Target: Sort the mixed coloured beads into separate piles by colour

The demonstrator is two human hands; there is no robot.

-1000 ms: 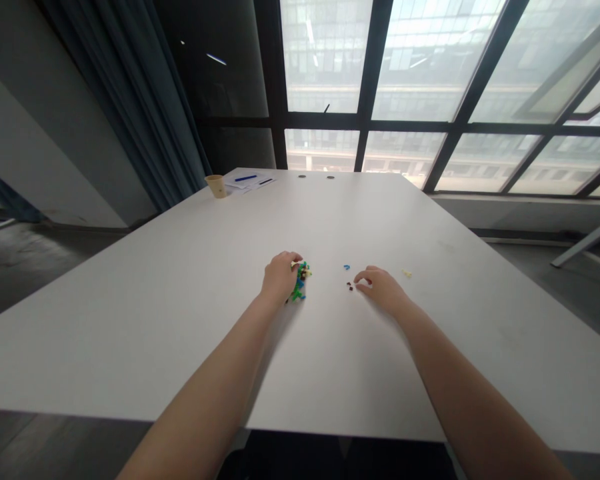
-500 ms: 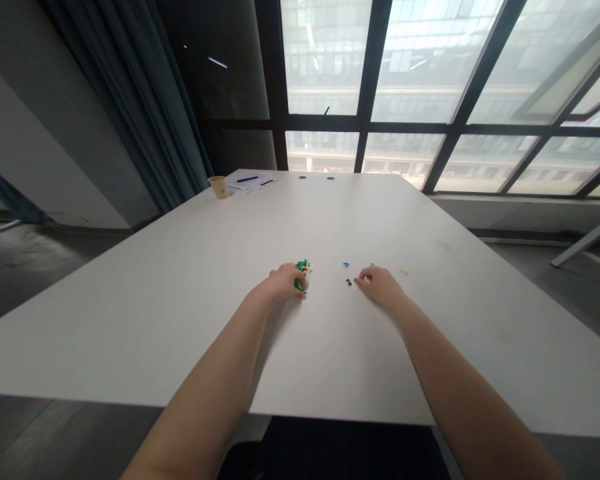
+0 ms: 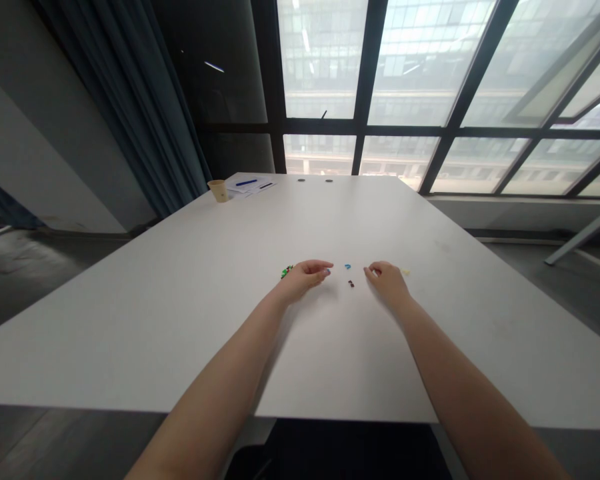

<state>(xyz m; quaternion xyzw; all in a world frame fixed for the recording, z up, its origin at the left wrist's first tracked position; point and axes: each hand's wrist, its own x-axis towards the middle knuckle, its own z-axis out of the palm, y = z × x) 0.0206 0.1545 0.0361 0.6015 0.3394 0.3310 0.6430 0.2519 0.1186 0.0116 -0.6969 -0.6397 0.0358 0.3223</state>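
My left hand (image 3: 307, 277) hovers just above the table, its thumb and fingers brought together on what looks like a small blue piece (image 3: 327, 271). Behind its wrist shows part of a pile of tiny coloured pieces (image 3: 287, 271), mostly green with some red; the rest is hidden by the hand. My right hand (image 3: 386, 279) rests on the table with thumb and forefinger curled into a pinch; whatever is in it is too small to make out. Between the hands lie a few blue pieces (image 3: 347, 267) and, nearer me, dark red-brown pieces (image 3: 351, 284). Pale yellow pieces (image 3: 405, 272) lie right of my right hand.
The white table (image 3: 330, 360) runs away towards large windows. A paper cup (image 3: 219, 191) stands at its far left edge, beside papers (image 3: 253, 189) with a blue pen (image 3: 247, 182) on them. Two dark round discs (image 3: 329, 181) sit at the far end.
My left hand has left the pile and moved right, towards the blue pieces, with a small blue piece at its fingertips. My right hand has shifted slightly right, still pinched.
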